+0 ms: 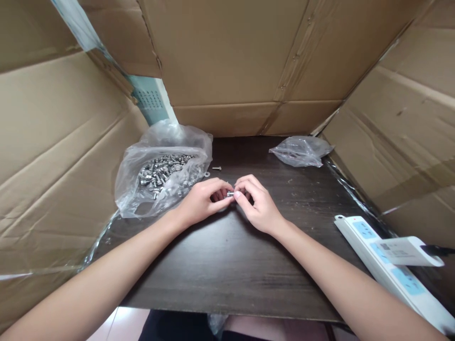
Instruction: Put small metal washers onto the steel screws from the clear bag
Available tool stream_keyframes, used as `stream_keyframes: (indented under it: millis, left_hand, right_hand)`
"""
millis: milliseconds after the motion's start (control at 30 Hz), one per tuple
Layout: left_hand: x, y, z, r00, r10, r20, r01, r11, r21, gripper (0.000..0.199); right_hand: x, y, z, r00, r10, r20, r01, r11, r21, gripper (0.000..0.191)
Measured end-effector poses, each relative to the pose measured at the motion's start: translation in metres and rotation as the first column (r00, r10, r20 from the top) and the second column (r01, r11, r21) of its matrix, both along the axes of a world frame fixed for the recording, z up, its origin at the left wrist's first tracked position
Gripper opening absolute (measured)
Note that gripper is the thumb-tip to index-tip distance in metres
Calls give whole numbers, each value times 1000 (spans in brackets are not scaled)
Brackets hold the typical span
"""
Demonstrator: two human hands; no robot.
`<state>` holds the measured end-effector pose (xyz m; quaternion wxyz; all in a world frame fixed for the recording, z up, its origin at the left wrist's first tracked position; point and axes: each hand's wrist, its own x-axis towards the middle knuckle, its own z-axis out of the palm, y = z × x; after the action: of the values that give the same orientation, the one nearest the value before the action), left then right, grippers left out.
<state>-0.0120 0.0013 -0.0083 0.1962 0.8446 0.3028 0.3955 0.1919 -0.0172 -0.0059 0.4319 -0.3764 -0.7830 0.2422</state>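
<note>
Between my two hands, over the middle of the dark table, is a small silver bolt (231, 193) lying roughly level. My left hand (206, 198) pinches its left end, where a washer or nut seems to sit, though the fingers partly cover it. The thumb and fingertips of my right hand (256, 201) close on the other end. Just beyond my left hand, a loose screw (216, 168) and a flat washer (206, 174) lie on the wood. To the left stands an open clear plastic bag (130, 184) full of bolts (159, 173).
A crumpled clear bag (302, 151) lies at the back right. Along the right side runs a white power strip (386, 270) with a plugged-in white adapter (408, 251). Cardboard walls (231, 57) enclose the dark wooden table (227, 265) at the back and both sides.
</note>
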Motion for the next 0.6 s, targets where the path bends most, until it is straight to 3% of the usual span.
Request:
stream_keyframes:
  millis: [167, 333, 533, 600]
  left_hand:
    - [1, -1, 0, 1000, -5, -12, 5, 999, -46, 23]
    - [4, -4, 3, 1000, 19, 9, -18, 999, -50, 18]
    - [4, -4, 5, 998, 56, 34, -54, 997, -62, 13]
    - [3, -3, 5, 996, 74, 43, -71, 994, -86, 13]
  right_hand:
    - [1, 3, -1, 1000, -19, -8, 19, 1000, 16, 19]
    - [1, 3, -2, 1000, -7, 4, 7, 1000, -10, 27]
    - [1, 0, -1, 1000, 3, -8, -3, 998, -64, 3]
    - [1, -1, -1, 1000, 1, -31, -3, 999, -54, 10]
